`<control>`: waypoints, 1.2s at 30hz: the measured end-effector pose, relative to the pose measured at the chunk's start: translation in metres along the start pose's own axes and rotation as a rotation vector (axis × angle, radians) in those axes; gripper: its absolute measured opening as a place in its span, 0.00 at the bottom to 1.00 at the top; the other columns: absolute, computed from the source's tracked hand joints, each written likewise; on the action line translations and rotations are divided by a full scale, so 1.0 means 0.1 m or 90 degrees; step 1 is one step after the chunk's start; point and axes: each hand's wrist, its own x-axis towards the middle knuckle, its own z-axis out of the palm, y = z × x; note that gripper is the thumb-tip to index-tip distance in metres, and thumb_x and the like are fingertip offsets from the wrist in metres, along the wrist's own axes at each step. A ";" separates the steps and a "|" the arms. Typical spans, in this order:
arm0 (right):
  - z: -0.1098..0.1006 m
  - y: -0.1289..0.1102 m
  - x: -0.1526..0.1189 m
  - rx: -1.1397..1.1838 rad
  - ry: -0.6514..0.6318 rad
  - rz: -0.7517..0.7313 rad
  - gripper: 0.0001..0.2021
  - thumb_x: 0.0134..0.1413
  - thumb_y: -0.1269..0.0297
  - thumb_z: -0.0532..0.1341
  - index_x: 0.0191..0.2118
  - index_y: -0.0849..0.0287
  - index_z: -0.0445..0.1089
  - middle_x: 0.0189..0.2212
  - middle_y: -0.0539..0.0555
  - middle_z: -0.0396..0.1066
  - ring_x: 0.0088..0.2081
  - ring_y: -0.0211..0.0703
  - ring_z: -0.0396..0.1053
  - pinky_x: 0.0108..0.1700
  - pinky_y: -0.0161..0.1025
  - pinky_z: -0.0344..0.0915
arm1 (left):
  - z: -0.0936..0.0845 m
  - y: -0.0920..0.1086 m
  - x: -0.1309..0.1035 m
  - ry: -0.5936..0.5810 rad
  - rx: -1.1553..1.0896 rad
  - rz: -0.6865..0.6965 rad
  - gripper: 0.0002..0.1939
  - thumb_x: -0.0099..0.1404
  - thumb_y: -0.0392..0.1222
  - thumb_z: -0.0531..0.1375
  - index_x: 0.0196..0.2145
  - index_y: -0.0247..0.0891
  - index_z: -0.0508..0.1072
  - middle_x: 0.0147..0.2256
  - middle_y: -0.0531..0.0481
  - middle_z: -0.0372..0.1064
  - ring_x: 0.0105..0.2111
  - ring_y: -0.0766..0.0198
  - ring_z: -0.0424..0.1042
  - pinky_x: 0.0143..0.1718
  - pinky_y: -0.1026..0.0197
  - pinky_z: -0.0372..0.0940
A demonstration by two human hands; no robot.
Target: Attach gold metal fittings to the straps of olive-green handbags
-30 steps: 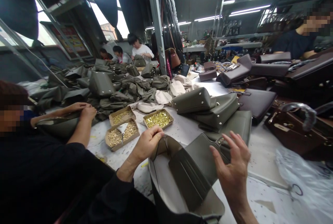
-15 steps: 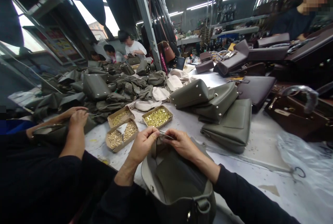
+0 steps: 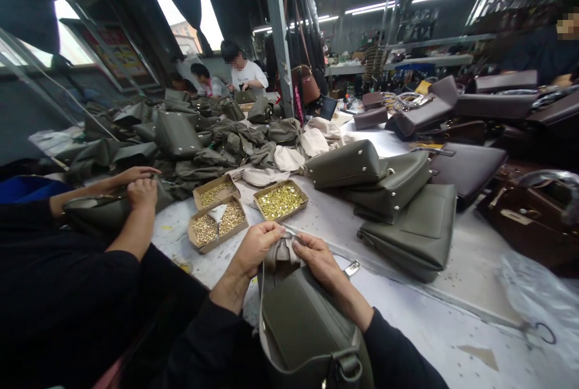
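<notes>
- Across the whole frame: white worktable (image 3: 452, 322), bare toward the lower right, crowded toward the upper left; far edge hidden under stock.
- Upper left to centre: heap of olive leather pieces (image 3: 194, 148), reaching the top edge of the boxes.
- Right of centre: stack of finished olive bags (image 3: 398, 196), with brown bags (image 3: 470, 166) beyond, toward the upper right.
- Bottom centre: olive bag (image 3: 298, 328) standing open against the table's near edge, pale lining showing, strap ring at the bottom edge.
- Left of frame: a co-worker's hands (image 3: 140, 187) pressed on another olive piece, well apart from the bag in hand.
- Centre, just above the hands: three cardboard boxes of brass fittings (image 3: 280, 200), near enough to reach.
- Left hand (image 3: 257, 247): fingers curled shut, pinching the bag's upper edge.
- Right hand (image 3: 319, 256): fingers closed on the same edge, thumb against the small tab (image 3: 281, 250) between the two hands.
- Just right of the right hand: small metal clasp plate (image 3: 350, 268) lying loose on the table.
- For good work, probably: edge kept taut between both pinches, tab square to the rim, bag body braced low against the table edge.
- Open room: lower right of the frame, best for swinging the bag out; leftward, tight, with the co-worker's arm and the boxes close.
</notes>
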 end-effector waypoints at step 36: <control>0.15 -0.04 -0.06 -0.075 0.075 0.036 0.22 0.51 0.42 0.69 0.30 0.60 0.73 0.24 0.49 0.68 0.26 0.38 0.59 0.32 0.35 0.55 | -0.14 -0.31 -0.27 0.066 0.044 0.157 0.16 0.56 0.48 0.69 0.35 0.36 0.71 0.29 0.53 0.69 0.30 0.64 0.67 0.33 0.65 0.61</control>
